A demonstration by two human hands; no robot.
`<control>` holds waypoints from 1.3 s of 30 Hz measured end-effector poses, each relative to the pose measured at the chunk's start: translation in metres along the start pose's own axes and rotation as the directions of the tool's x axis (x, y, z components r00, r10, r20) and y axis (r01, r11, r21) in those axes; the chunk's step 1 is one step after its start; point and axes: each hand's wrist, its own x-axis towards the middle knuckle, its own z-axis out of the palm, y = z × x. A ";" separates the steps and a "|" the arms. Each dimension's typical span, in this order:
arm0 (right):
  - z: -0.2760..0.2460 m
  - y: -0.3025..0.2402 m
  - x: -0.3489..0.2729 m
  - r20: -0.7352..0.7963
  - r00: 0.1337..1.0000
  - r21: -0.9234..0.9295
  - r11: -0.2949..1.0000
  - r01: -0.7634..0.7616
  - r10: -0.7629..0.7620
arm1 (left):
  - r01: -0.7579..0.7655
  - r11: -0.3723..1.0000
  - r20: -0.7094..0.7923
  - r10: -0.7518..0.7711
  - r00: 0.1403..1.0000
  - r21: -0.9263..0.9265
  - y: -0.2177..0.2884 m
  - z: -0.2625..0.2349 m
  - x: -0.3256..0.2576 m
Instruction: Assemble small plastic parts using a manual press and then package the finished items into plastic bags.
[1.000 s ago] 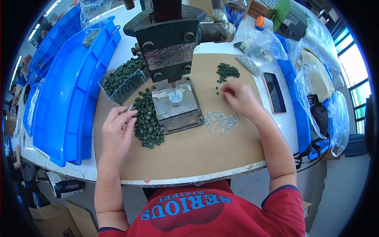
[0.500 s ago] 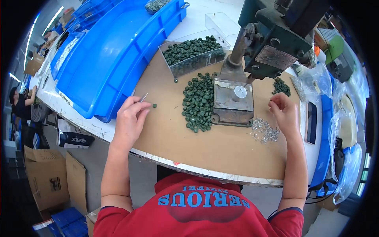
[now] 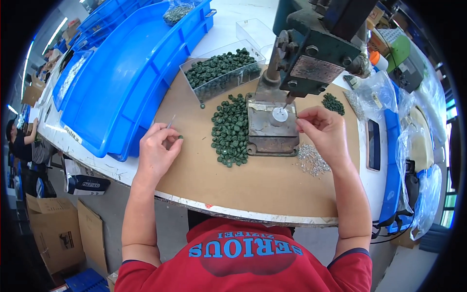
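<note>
My left hand (image 3: 158, 150) is closed round a thin pointed metal tool (image 3: 171, 121), perhaps tweezers. A small green round piece (image 3: 180, 137) shows at its fingertips; whether they pinch it, I cannot tell. My right hand (image 3: 325, 130) is pinched beside the round silver anvil (image 3: 279, 115) of the bench press (image 3: 270, 127). What those fingertips hold, if anything, is too small to make out. Left of the press base lies a pile of green round pieces (image 3: 230, 130). Small shiny metal parts (image 3: 313, 160) are scattered below my right hand.
A clear box (image 3: 221, 83) of green pieces stands behind the pile. The large blue tray (image 3: 114, 92) fills the left side. Another green heap (image 3: 333, 103) and a dark phone-like slab (image 3: 373, 145) lie on the right. The press head (image 3: 316, 58) overhangs the anvil.
My right hand has moved left, from near the small green heap to the anvil's edge. My left hand has come closer to the single green piece, its fingertips now meeting it.
</note>
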 end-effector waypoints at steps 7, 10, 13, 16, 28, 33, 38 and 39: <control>0.017 -0.002 0.013 0.026 0.986 -0.180 0.969 0.166 -0.164 | -0.066 0.927 0.027 0.081 0.996 -0.370 0.026 0.000 0.014; 0.020 -0.004 0.018 0.054 0.984 -0.246 0.953 0.177 -0.169 | 0.016 0.827 0.099 0.049 0.994 -0.562 0.039 0.008 0.020; 0.023 -0.019 0.021 0.093 0.991 -0.337 0.934 0.119 -0.093 | 0.034 0.745 0.132 0.074 0.988 -0.667 0.048 0.015 0.026; 0.024 -0.025 0.027 0.129 0.990 -0.397 0.912 0.097 -0.049 | 0.065 0.700 0.173 0.084 0.981 -0.711 0.054 0.020 0.032; 0.012 -0.015 0.034 0.293 0.951 -0.344 0.918 0.198 -0.095 | 0.054 0.743 0.214 0.122 0.969 -0.667 0.085 0.021 0.057; 0.014 0.000 0.023 0.249 0.930 -0.296 0.893 0.340 -0.271 | -0.121 0.847 0.177 0.244 0.954 -0.517 0.097 0.036 0.067; 0.012 0.001 0.022 0.105 0.963 -0.144 0.955 0.261 -0.247 | -0.157 0.864 0.214 0.289 0.933 -0.479 0.111 0.058 0.074; 0.011 0.001 0.021 0.064 0.973 -0.091 0.970 0.226 -0.221 | -0.152 0.862 0.228 0.292 0.929 -0.483 0.113 0.061 0.075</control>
